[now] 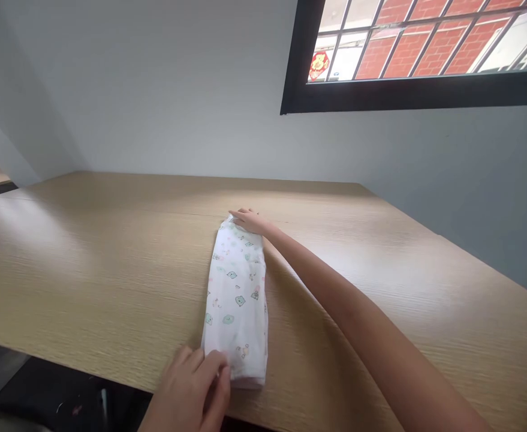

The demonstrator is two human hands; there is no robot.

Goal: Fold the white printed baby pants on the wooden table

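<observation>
A white cloth (pixel 238 288) printed with small green and pink animal figures lies folded into a long, narrow strip on the wooden table. At its near left corner is my left hand (pixel 195 384), slightly blurred, with bent fingers and the thumb drawn in against the cloth's edge. My right hand (pixel 249 221) reaches across to the far end of the strip and rests on it, fingers stretched out. Part of that far end is hidden under the right hand. The layers of the fold show along the near edge and right side.
The light wooden table (pixel 110 258) runs back to a pale wall (pixel 177 90). A dark-framed window (pixel 299 99) with bars is set in the wall at upper right. Below the table's near left edge, dark items (pixel 74 390) show indistinctly.
</observation>
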